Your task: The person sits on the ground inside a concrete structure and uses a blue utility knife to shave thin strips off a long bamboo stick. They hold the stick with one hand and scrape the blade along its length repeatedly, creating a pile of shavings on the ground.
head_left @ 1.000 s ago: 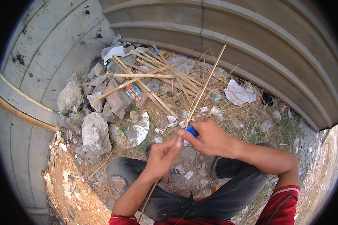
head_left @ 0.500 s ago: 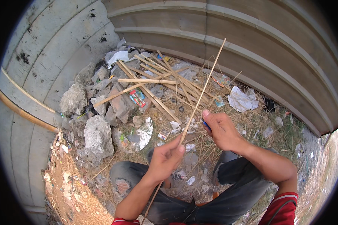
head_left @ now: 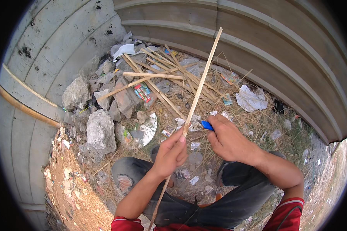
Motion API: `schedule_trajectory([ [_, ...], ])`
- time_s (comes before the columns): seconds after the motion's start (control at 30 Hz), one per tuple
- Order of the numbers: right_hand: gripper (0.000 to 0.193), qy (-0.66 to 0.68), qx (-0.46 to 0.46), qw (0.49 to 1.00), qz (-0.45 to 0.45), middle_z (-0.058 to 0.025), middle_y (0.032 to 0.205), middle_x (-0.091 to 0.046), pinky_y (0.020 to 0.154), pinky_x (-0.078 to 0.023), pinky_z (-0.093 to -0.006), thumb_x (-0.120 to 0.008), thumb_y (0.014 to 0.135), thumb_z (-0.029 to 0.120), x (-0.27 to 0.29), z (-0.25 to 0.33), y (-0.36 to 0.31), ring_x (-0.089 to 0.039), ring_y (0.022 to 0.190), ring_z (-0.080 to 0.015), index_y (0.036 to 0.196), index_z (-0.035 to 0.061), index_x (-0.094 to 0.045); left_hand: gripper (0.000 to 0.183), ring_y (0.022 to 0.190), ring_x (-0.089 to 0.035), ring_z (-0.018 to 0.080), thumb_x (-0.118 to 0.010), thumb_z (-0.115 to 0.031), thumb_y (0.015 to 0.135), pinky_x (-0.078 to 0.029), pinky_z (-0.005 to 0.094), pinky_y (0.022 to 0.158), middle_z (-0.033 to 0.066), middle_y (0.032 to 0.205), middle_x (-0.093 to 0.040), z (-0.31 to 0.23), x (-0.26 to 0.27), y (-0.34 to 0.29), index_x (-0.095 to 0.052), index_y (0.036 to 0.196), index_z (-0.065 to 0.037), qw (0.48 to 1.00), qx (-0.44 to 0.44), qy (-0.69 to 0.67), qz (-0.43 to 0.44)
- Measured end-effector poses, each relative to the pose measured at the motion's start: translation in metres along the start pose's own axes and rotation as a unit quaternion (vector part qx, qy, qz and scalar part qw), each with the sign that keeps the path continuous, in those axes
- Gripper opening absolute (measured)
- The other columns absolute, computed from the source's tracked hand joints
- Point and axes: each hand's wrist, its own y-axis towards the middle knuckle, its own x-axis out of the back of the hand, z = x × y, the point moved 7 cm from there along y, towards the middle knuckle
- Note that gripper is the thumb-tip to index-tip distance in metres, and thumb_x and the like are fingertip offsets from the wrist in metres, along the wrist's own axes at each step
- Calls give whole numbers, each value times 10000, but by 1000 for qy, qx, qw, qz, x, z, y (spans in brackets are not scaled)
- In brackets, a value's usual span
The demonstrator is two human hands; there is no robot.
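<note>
A long, thin bamboo strip (head_left: 201,84) slants up and away from me, its lower end running down past my lap. My left hand (head_left: 169,156) is closed around it below the middle, thumb on top. My right hand (head_left: 233,141) is a little to the right of the strip, not touching it. Out of its fist pokes the end of a blue tool (head_left: 207,125); the fingers hide the rest, so its kind does not show. A pile of bamboo strips (head_left: 154,76) lies crisscrossed on the ground beyond both hands.
Broken concrete lumps (head_left: 100,131) and stones are heaped to the left. Corrugated metal sheeting (head_left: 266,50) stands behind the pile, and a grey panel wall (head_left: 38,77) rises at left. Dry grass, crumpled white paper (head_left: 250,99) and litter cover the ground around my bent knees.
The strip has turned to show a broader face, and its far tip has shifted left and up. My right hand has rolled and dropped slightly, exposing more of the blue tool.
</note>
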Motion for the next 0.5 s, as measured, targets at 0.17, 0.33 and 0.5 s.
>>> schedule_trajectory([
  [0.17, 225, -46, 67, 997, -10, -270, 987, -545, 835, -461, -531, -566, 875, 28, -25, 13, -5, -571, 894, -448, 1068, -71, -507, 512, 498, -227, 45, -381, -300, 1128, -238, 211, 461, -48, 639, -299, 7, -5, 5, -315, 1593, -96, 1000, 13, 8, -20],
  [0.33, 222, -63, 74, 995, -4, -285, 965, -599, 784, -523, -529, -578, 899, 61, -25, 19, -4, -639, 887, -450, 1063, -68, -501, 432, 501, -262, 25, -474, -305, 1103, -236, 206, 462, -71, 639, -335, 6, -3, 5, -455, 1447, -46, 999, 15, 31, -39],
  [0.5, 271, -124, 12, 991, 40, -245, 735, -659, 600, -555, -534, -589, 945, 182, -25, 22, 0, -674, 663, -469, 1039, -61, -515, 342, 508, -299, 9, -532, -316, 1081, -240, 207, 471, -83, 633, -404, 8, 0, 7, -518, 1270, -31, 987, -35, 151, -48],
])
